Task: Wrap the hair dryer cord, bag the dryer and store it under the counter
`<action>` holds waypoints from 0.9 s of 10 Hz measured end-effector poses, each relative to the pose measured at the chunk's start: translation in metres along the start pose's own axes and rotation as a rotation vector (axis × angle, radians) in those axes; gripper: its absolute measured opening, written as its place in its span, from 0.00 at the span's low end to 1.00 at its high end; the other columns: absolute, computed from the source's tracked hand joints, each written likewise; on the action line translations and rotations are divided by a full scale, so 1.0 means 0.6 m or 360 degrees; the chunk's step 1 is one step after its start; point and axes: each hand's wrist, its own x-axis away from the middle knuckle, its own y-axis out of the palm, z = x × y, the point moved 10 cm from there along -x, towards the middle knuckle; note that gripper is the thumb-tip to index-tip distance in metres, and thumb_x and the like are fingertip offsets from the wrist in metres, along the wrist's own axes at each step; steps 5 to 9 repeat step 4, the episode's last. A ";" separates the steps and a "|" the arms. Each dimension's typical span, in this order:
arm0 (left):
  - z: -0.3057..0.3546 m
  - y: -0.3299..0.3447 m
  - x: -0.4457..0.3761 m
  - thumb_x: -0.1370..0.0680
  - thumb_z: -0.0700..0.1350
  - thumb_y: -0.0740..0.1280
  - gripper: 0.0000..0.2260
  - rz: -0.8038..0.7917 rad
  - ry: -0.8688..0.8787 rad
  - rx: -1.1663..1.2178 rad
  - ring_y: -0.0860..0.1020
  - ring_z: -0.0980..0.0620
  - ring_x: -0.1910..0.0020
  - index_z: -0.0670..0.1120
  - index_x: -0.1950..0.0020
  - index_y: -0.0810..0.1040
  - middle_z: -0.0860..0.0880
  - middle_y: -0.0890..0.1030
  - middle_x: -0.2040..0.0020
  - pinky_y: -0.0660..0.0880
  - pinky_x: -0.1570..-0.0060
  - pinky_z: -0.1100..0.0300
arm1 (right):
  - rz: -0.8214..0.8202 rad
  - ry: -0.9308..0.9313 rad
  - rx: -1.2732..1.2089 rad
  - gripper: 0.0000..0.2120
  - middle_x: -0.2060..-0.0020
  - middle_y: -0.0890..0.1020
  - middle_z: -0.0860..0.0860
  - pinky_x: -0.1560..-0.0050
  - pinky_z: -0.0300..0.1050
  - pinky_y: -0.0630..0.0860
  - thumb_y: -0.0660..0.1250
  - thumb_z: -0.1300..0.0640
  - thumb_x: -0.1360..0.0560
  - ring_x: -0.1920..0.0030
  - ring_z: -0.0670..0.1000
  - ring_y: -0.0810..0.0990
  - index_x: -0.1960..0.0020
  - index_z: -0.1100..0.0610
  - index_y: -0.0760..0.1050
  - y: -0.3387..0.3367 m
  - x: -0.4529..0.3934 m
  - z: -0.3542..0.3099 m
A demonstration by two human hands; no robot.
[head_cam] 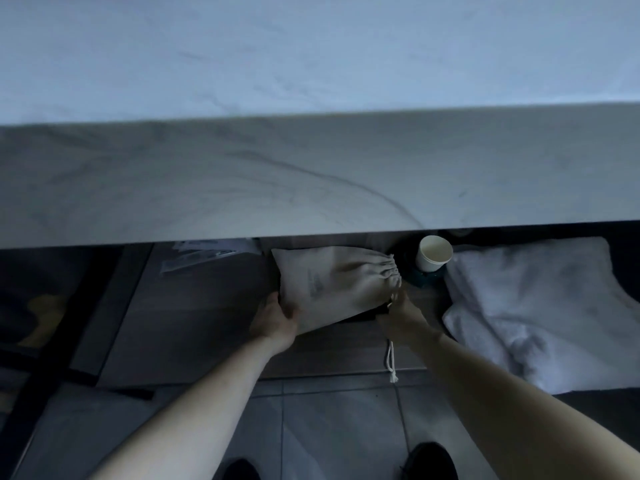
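A: What fills the view?

B: The marble tabletop (pixel 311 178), its front edge overhanging a dark wooden shelf (pixel 194 323) below. Take the cloth bag (pixel 332 282) as the landmark: it lies on that shelf, its far end tucked just under the tabletop's edge.

A: And around the bag?

B: To its right, a heap of white towels (pixel 540 306). Between towels and bag, just beside the bag's gathered neck, a paper cup (pixel 433 253) stands on something dark. Behind the bag to its left, some papers (pixel 204 254), too dim to read.

A: The hands?

B: The left hand (pixel 275 320) is clamped on the bag's near left corner, thumb on top, fingers under the cloth. The right hand (pixel 403 313) sits at the near right, just below the neck; whether its grip is closed on cloth or cord, I cannot tell. The drawstring (pixel 391 358) hangs down from there past the shelf's front.

A: How will it handle?

B: Soft cloth over a hard lump, I judge. The bulge suggests the dryer is inside, so the weight will slump toward wherever the bag isn't held. Better to push from under the bulk than pull the corner. The neck looks cinched. The loose cord could snag on the shelf edge, and the cup is close enough to be knocked.
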 end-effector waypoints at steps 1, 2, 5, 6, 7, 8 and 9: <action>0.014 -0.021 0.033 0.15 0.54 0.65 0.27 -0.0109 0.0054 -0.0167 0.78 0.39 0.29 0.48 0.17 0.66 0.43 0.77 0.24 0.77 0.34 0.52 | -0.0089 -0.0076 0.0164 0.37 0.18 0.67 0.65 0.32 0.39 0.76 0.63 0.56 0.13 0.23 0.64 0.74 0.14 0.68 0.47 -0.008 0.047 -0.017; 0.040 -0.048 0.090 0.14 0.54 0.65 0.28 -0.0236 0.0157 -0.0318 0.78 0.39 0.28 0.47 0.17 0.65 0.42 0.76 0.22 0.75 0.35 0.55 | -0.0168 -0.0203 0.0412 0.36 0.19 0.69 0.62 0.25 0.50 0.71 0.66 0.55 0.16 0.21 0.64 0.70 0.15 0.64 0.54 -0.028 0.105 -0.044; 0.103 -0.150 0.275 0.13 0.56 0.63 0.29 -0.0211 0.0443 -0.0328 0.65 0.45 0.18 0.47 0.15 0.62 0.47 0.64 0.15 0.62 0.23 0.58 | -0.0103 -0.0441 0.0493 0.40 0.29 0.81 0.58 0.34 0.47 0.76 0.65 0.47 0.33 0.28 0.61 0.78 0.22 0.55 0.71 -0.079 0.239 -0.069; 0.103 -0.150 0.275 0.13 0.56 0.63 0.29 -0.0211 0.0443 -0.0328 0.65 0.45 0.18 0.47 0.15 0.62 0.47 0.64 0.15 0.62 0.23 0.58 | -0.0103 -0.0441 0.0493 0.40 0.29 0.81 0.58 0.34 0.47 0.76 0.65 0.47 0.33 0.28 0.61 0.78 0.22 0.55 0.71 -0.079 0.239 -0.069; 0.103 -0.150 0.275 0.13 0.56 0.63 0.29 -0.0211 0.0443 -0.0328 0.65 0.45 0.18 0.47 0.15 0.62 0.47 0.64 0.15 0.62 0.23 0.58 | -0.0103 -0.0441 0.0493 0.40 0.29 0.81 0.58 0.34 0.47 0.76 0.65 0.47 0.33 0.28 0.61 0.78 0.22 0.55 0.71 -0.079 0.239 -0.069; 0.103 -0.150 0.275 0.13 0.56 0.63 0.29 -0.0211 0.0443 -0.0328 0.65 0.45 0.18 0.47 0.15 0.62 0.47 0.64 0.15 0.62 0.23 0.58 | -0.0103 -0.0441 0.0493 0.40 0.29 0.81 0.58 0.34 0.47 0.76 0.65 0.47 0.33 0.28 0.61 0.78 0.22 0.55 0.71 -0.079 0.239 -0.069; 0.103 -0.150 0.275 0.13 0.56 0.63 0.29 -0.0211 0.0443 -0.0328 0.65 0.45 0.18 0.47 0.15 0.62 0.47 0.64 0.15 0.62 0.23 0.58 | -0.0103 -0.0441 0.0493 0.40 0.29 0.81 0.58 0.34 0.47 0.76 0.65 0.47 0.33 0.28 0.61 0.78 0.22 0.55 0.71 -0.079 0.239 -0.069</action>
